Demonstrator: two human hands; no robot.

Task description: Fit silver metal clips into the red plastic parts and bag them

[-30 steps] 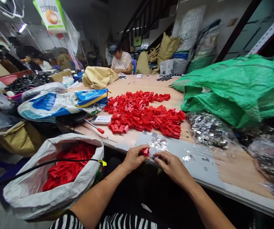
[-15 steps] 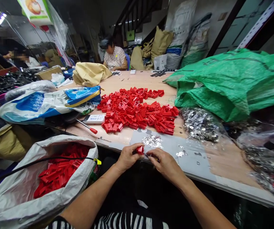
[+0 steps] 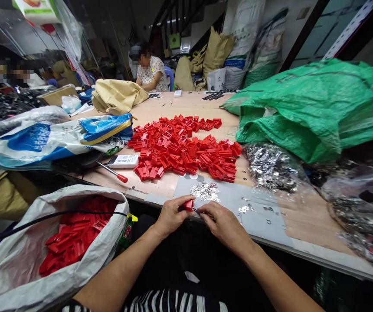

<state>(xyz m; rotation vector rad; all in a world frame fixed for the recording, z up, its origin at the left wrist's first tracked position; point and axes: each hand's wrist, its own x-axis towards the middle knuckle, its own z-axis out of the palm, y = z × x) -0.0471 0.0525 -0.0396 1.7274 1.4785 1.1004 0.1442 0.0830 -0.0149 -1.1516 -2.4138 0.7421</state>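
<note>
My left hand point(image 3: 171, 216) pinches a small red plastic piece point(image 3: 189, 205) at the table's front edge. From the right, my right hand point(image 3: 221, 220) closes on a thin metal tool point(image 3: 196, 210) whose end meets the piece. Its exact kind is hidden by my fingers. Just beyond both hands lies a small heap of flat silvery metal parts point(image 3: 205, 191) on a grey sheet point(image 3: 232, 195). Farther back spreads a large pile of similar red plastic pieces point(image 3: 180, 149).
Left of my lap, a white sack point(image 3: 7, 260) holds more red pieces. A red-handled tool point(image 3: 121, 177) lies near a white box point(image 3: 123, 160). Bags of metal parts point(image 3: 271, 169) and a green sack point(image 3: 319, 108) line the right. Another person point(image 3: 150, 71) sits across the table.
The view has shifted slightly, and the person across the table leans differently. Both hands keep hold of the red piece and the thin tool in nearly the same place.
</note>
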